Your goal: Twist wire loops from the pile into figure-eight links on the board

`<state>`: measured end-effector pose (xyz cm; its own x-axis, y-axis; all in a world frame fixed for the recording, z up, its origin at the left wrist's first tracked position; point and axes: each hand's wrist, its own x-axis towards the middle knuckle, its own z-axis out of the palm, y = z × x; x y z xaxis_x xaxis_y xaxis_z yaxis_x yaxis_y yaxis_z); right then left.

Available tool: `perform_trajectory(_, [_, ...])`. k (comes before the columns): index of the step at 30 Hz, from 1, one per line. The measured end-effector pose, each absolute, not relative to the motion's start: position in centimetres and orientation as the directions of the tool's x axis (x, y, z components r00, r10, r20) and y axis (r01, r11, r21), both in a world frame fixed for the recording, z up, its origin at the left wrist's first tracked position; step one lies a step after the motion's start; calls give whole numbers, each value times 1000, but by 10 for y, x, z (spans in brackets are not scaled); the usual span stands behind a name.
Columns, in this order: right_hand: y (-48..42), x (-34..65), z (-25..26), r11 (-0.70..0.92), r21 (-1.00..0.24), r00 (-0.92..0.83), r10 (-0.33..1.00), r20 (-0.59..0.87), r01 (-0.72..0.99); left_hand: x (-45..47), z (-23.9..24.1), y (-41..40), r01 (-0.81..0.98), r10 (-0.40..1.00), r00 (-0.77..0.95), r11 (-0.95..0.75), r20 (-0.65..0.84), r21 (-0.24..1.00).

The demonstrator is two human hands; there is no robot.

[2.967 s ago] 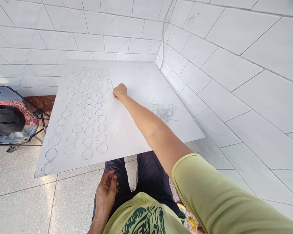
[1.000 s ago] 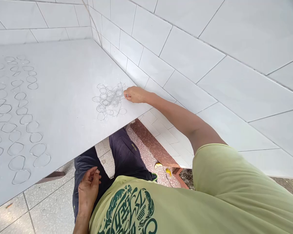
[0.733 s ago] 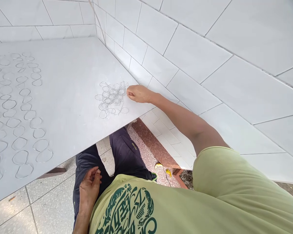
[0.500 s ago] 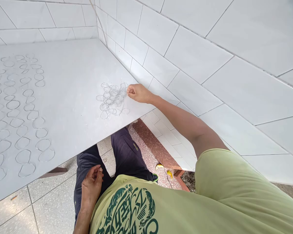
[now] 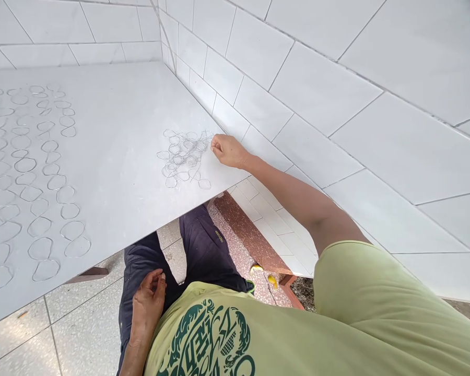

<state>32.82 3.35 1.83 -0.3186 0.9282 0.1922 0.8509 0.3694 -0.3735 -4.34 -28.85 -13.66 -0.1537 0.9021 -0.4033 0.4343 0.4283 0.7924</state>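
Observation:
My right hand [image 5: 227,151] reaches out over the white board [image 5: 113,130] and pinches at the right edge of a tangled heap of thin wire loops [image 5: 184,159]; its fingers are pressed together on a wire. On the board's left part lie several figure-eight wire loops [image 5: 35,172] laid out in rows. My left hand [image 5: 149,305] rests on my thigh below the board's near edge, fingers loosely curled, nothing visible in it.
White tiled walls [image 5: 317,89] close in the board at the back and right. Below the board's edge show my dark trousers [image 5: 203,250], a speckled floor [image 5: 74,324] and a reddish skirting strip [image 5: 250,235].
Three seconds ago my right hand was at the rows of loops; it has since crossed to the tangled heap. In the last second it stays pinched at the heap, which has shifted slightly.

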Motion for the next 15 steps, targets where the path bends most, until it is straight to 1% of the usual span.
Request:
perform_trajectory(2, [32, 329, 18, 415, -238, -381, 907, 178, 878, -44, -139, -288, 443, 901, -152, 430, -407, 787])
perform_trajectory(5, [32, 330, 15, 496, -14, -495, 867, 58, 868, -43, -141, -285, 460, 904, -142, 420, -402, 782])
perform_trajectory(7, [32, 333, 12, 521, 71, -523, 852, 9, 851, -42, -142, -285, 465, 911, -135, 405, -389, 787])
perform_trajectory(8, [33, 335, 10, 520, 83, -522, 853, 3, 850, -42, -142, -285, 467, 916, -131, 395, -380, 791])
perform_trajectory(10, [33, 337, 9, 498, 64, -500, 866, 23, 865, -42, -144, -286, 472, 922, -127, 380, -365, 795])
perform_trajectory(15, [48, 323, 17, 436, -63, -423, 893, 151, 898, -42, -150, -288, 513, 926, -114, 366, -361, 777])
